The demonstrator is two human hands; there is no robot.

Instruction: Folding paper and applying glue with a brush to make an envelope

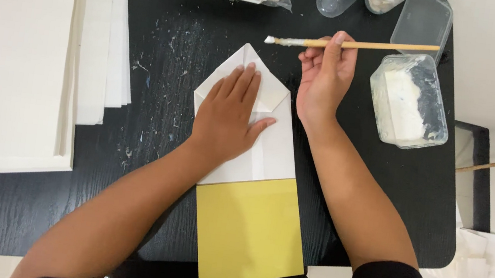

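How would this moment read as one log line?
left hand: pressing folded white paper | right hand: holding brush | paste tub: open

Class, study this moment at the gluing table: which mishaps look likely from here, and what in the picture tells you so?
1. The wooden-handled brush in the right hand has a white, paste-loaded tip above the black table; it might drip.
2. Only the left hand pins the folded white and yellow paper; lifting could let the flaps spring open.

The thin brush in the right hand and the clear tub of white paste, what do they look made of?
The thin brush looks like bare pale wood, matte, its tip coated white. The clear tub of white paste seems thin glossy plastic: see-through walls, smeared inside. The right hand pinches the handle.
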